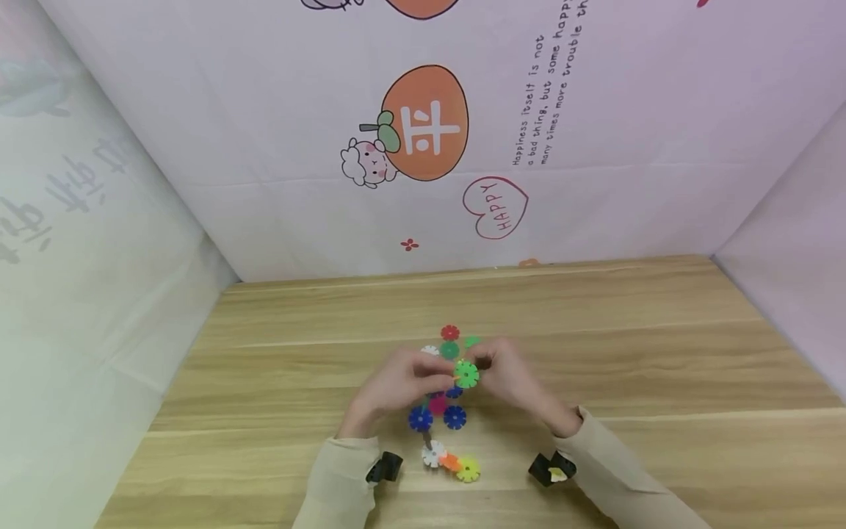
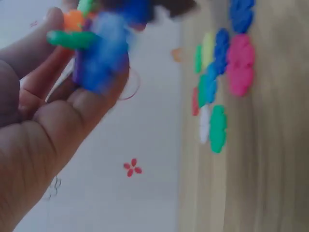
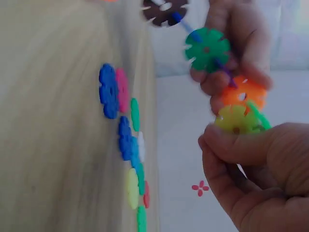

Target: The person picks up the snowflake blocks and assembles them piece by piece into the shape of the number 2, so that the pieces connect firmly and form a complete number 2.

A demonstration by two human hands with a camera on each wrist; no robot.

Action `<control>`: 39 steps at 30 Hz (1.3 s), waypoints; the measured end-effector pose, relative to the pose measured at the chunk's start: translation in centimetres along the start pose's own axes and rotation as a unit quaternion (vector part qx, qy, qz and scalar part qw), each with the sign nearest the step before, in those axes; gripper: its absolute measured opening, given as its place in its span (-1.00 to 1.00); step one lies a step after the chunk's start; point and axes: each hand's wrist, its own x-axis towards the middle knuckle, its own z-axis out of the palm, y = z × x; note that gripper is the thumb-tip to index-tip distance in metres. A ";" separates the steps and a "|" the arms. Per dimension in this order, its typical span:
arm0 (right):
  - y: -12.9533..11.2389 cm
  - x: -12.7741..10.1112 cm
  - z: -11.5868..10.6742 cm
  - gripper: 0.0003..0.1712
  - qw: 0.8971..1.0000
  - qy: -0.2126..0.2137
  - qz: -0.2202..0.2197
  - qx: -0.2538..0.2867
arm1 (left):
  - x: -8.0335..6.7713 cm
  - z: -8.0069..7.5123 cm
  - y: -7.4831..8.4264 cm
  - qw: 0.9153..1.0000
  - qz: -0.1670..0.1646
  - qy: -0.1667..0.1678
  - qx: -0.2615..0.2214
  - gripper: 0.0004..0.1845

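Note:
Above the wooden table [image 1: 661, 353], both hands meet on a small assembly of plastic snowflake discs [image 1: 465, 375]. In the right wrist view it is a chain of a brown disc [image 3: 165, 9], a green disc [image 3: 207, 48], an orange disc [image 3: 241, 94] and a yellow-green disc [image 3: 235, 119]. My right hand [image 1: 479, 366] [image 3: 227, 137] pinches the yellow-green end. My left hand [image 1: 443, 380] [image 2: 79, 65] grips the other end, around a blurred blue disc [image 2: 102, 55]. More discs lie loose on the table under and around the hands.
Red [image 1: 450, 332], green [image 1: 449, 350] and white [image 1: 429, 350] discs lie just beyond the hands. Two blue discs [image 1: 420, 418] and a pink one [image 1: 438, 404] lie nearer, then a white, orange and yellow-green group [image 1: 452, 462]. Printed fabric walls [image 1: 423, 147] enclose the table.

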 end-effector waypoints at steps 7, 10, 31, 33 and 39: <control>0.1 -0.4 -1.3 -0.73 0.997 0.028 0.065 -0.039 | -0.3 -0.7 -0.3 1.000 -0.021 0.017 -0.002 -0.77; 0.1 -0.3 -1.5 -0.82 0.996 0.026 0.054 -0.058 | -0.2 -0.7 -0.5 1.000 -0.016 0.016 0.010 -0.77; 0.0 0.1 -1.0 -0.85 0.990 -0.016 -0.018 -0.138 | -0.3 -0.5 -0.6 0.997 -0.043 0.058 0.030 -0.73; 0.0 0.1 -1.0 -0.83 0.988 -0.014 -0.031 -0.149 | -0.3 -0.5 -0.6 0.997 -0.042 0.059 0.030 -0.73; -0.1 0.1 -0.8 -0.84 0.988 -0.011 -0.038 -0.151 | -0.3 -0.5 -0.7 0.996 -0.048 0.060 0.036 -0.73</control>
